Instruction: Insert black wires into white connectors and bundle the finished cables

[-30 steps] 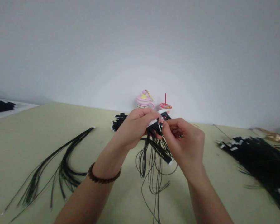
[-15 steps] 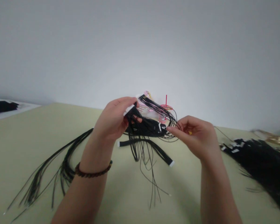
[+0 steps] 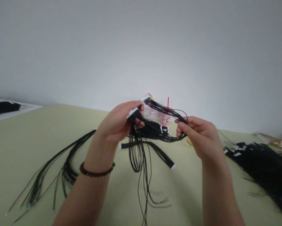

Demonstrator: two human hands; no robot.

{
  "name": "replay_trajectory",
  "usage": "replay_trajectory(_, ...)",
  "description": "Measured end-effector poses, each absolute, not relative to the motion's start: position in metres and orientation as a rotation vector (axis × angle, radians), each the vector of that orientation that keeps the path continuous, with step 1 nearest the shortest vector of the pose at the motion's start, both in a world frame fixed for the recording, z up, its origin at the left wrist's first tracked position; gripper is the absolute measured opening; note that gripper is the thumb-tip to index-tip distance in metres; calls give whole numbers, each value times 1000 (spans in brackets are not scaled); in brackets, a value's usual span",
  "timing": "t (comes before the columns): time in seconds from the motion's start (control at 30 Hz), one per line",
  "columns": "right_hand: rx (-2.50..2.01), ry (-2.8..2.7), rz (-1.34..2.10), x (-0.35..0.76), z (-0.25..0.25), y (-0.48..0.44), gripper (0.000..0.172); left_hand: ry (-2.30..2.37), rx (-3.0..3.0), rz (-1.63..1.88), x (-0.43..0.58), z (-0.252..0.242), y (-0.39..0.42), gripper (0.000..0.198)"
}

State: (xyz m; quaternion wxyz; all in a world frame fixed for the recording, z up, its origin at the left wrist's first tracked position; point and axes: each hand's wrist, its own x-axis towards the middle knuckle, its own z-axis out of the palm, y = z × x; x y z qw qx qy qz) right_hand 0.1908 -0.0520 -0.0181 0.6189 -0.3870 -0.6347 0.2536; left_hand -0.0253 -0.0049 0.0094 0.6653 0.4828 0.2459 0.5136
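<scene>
My left hand point(image 3: 118, 124) is closed around a black wire harness near its white connectors. One white connector point(image 3: 132, 113) shows at the thumb, and another white connector point(image 3: 146, 99) sticks out just beyond the fingertips. Between thumb and fingers my right hand point(image 3: 197, 133) pinches the looped bundle of black wires point(image 3: 164, 109) that runs from the far connector. Loose wire ends point(image 3: 145, 188) hang from the left hand over the table. Below the hands lies a short black cable point(image 3: 152, 145) with a white connector at each end.
Loose black wires point(image 3: 67, 157) lie at left, partly behind my left forearm. A large pile of black cables point(image 3: 260, 163) covers the right. A pink mug point(image 3: 147, 110) and a cup with a red straw point(image 3: 165, 118) stand by the wall, with more cables point(image 3: 155, 128) before them.
My right hand now has the looped wires gathered in a tight bundle and has drawn them slightly right. The hanging wire ends have swung lower. The left hand has barely shifted.
</scene>
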Motion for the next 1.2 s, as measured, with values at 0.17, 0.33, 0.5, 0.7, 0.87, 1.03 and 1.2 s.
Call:
replay_trajectory(0.17,-991,-1360,206,205,-23,-50,16,582,1209,1107,-23,5,-3,18)
replay_trajectory(0.33,-1115,-1438,-176,218,-28,-43,16,543,1096,1128,-17,8,-9,19)
replay_trajectory(0.5,-1158,-1590,-385,211,-21,-46,35,583,1037,1280,-9,9,-13,18)
replay_trajectory(0.7,-884,-1695,-427,168,-17,-72,8,618,1175,1355,-2,4,-13,17)
replay_trajectory(0.87,-932,-1847,-261,140,-26,-68,12,690,1431,1409,4,-4,-14,15)
replay_trajectory(1.03,-980,-1809,-253,141,-30,-62,7,728,1606,1404,7,-10,-16,18)
replay_trajectory(1.2,-976,-1873,-219,147,-27,-66,9,726,1663,1396,4,-8,-17,18)
